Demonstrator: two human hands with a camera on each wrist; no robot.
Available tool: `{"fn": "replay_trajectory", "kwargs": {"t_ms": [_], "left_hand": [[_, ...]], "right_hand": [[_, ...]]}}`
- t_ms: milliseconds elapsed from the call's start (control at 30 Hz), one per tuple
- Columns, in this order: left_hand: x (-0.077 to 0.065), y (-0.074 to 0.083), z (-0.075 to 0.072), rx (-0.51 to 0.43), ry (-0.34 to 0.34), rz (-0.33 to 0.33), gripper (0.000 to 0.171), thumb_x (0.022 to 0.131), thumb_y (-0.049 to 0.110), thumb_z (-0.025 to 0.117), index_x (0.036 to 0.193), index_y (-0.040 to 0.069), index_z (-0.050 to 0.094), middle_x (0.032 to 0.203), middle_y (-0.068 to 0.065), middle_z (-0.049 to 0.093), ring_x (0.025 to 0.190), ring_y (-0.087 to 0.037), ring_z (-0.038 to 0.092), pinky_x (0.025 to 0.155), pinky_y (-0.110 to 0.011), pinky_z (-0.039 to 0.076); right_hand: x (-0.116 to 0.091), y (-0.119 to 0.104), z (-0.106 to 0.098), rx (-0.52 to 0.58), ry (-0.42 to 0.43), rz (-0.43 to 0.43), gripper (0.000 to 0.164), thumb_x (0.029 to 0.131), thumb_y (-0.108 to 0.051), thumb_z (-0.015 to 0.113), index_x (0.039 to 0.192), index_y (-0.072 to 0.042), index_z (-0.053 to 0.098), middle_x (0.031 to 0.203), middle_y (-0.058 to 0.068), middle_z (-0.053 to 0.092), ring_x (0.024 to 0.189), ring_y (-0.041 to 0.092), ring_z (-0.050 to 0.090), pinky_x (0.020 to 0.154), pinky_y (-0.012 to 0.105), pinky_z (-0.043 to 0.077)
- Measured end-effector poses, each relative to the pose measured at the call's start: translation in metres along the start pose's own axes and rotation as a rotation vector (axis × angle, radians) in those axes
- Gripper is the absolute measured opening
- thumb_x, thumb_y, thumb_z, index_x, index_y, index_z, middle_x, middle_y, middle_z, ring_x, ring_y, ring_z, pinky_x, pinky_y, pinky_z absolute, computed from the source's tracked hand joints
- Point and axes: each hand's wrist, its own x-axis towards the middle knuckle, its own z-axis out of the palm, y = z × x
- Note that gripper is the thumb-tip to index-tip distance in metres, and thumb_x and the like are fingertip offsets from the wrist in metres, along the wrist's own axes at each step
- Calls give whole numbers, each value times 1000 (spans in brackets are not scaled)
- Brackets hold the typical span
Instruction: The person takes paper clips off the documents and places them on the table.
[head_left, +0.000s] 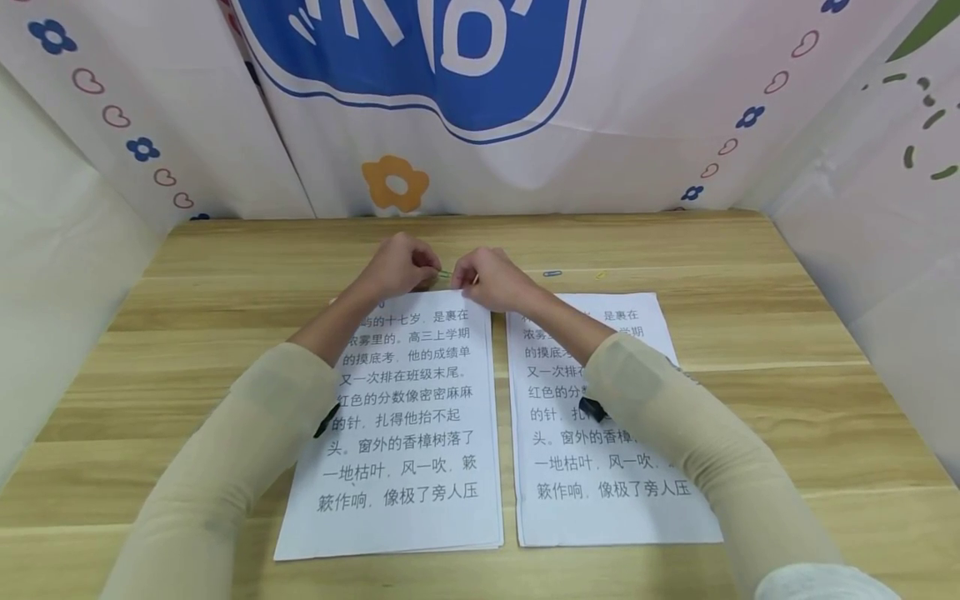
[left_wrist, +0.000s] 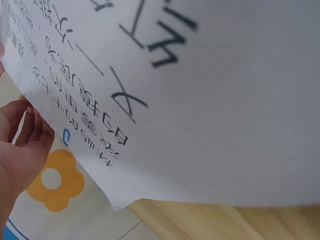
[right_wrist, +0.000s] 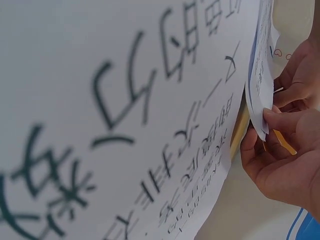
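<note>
My left hand [head_left: 399,265] pinches a small green paper clip [head_left: 445,274] by the top edge of the left stack of printed paper [head_left: 412,529]. Close beside it, my right hand [head_left: 495,279] pinches that stack's top right corner, with the thumb on the sheets in the right wrist view. The sheets [right_wrist: 258,95] stand slightly apart there. A blue paper clip [left_wrist: 66,136] sits on the stack's top edge, left of the hands. Under my right forearm lies a second stack of printed paper [head_left: 600,525], partly covered.
Beyond the right stack, a blue paper clip [head_left: 552,273] and a yellow paper clip [head_left: 600,275] lie on the wooden table [head_left: 780,367]. A printed white cloth [head_left: 637,150] hangs behind the table's far edge.
</note>
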Motion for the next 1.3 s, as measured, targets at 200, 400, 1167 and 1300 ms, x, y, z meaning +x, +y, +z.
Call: {"fn": "replay_trajectory", "kwargs": {"t_ms": [200, 400, 1167, 1300], "left_hand": [[4, 1, 2, -8, -1, -28, 10, 96, -2, 68, 103, -3, 74, 99, -19, 71, 88, -28, 68, 80, -33, 58], [7, 3, 3, 1, -12, -47, 8, 95, -1, 69, 101, -2, 74, 96, -17, 71, 85, -26, 68, 76, -31, 58], [15, 8, 8, 61, -63, -106, 9, 96, -2, 65, 102, -2, 72, 101, -18, 67, 93, -29, 62, 84, -35, 55], [17, 8, 9, 84, -64, -99, 9, 96, -2, 65, 101, -3, 73, 102, -19, 68, 96, -30, 62, 87, -37, 54]], "right_hand": [[1, 1, 0, -11, -2, -1, 17, 93, 9, 63, 103, 1, 75, 97, 12, 72, 94, 23, 65, 85, 28, 56], [1, 0, 0, -17, -7, -5, 17, 93, 9, 63, 103, 1, 75, 97, 12, 72, 94, 24, 65, 85, 28, 56], [3, 1, 1, -23, -22, 9, 17, 93, 9, 64, 104, 1, 74, 98, 11, 72, 96, 23, 65, 87, 29, 55], [3, 1, 1, -26, -25, 8, 17, 93, 8, 64, 103, 1, 75, 98, 11, 72, 96, 23, 65, 86, 29, 56]]}}
